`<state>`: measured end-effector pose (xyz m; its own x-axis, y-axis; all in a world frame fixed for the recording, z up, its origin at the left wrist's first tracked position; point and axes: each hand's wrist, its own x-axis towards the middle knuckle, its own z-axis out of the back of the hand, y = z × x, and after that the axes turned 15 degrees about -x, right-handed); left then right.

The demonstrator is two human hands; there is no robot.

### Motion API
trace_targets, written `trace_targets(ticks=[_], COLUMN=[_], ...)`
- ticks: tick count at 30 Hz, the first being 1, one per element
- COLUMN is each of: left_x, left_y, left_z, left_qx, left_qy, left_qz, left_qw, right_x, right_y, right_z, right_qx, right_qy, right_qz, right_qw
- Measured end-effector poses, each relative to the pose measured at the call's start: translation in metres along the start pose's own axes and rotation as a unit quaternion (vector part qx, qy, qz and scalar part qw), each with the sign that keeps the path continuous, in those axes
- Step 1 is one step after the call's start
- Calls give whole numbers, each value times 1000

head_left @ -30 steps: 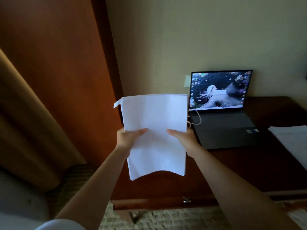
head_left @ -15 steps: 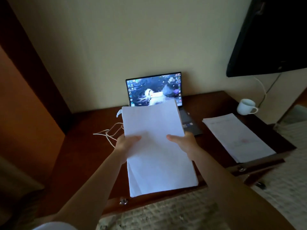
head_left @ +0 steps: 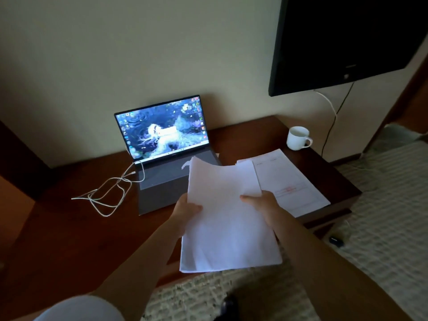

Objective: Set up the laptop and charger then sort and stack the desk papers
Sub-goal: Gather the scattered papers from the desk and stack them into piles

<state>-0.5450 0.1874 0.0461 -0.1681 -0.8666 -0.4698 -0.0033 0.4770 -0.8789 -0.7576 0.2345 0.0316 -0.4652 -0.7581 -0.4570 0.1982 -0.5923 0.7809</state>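
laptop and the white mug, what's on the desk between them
In the head view, only bare desk lies between the laptop and the white mug; the paper pile sits nearer.

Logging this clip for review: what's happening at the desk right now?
A person holds a sheaf of white papers in both hands, left hand and right hand, above the desk. The laptop is open and lit, with a white cable at its side. Another paper stack lies beside it, near a white mug.
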Motion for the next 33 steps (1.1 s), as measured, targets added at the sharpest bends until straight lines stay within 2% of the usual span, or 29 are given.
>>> trace_targets(ticks=[5,11,19,25,33], left_x=[42,94,135,150,158], left_y=[-3,-8,2,15,28], left_z=[-41,-85,-147,-195,-239], left_qx=[0,-74,-108,-100,-66], left_qy=[-29,-53,-54,-61,-100], left_qz=[-9,2,52,86,65], left_qw=[1000,996,991,989,991], right_x=[45,100,151,186,221], right_y=[-7,-4,-13,-29,-50], right_z=[29,65,108,137,173], right_qx=[14,-100,-126,-145,-137], right_qy=[17,60,22,18,23], right_qz=[-3,-7,24,-3,13], right_qw=[1000,993,991,989,990])
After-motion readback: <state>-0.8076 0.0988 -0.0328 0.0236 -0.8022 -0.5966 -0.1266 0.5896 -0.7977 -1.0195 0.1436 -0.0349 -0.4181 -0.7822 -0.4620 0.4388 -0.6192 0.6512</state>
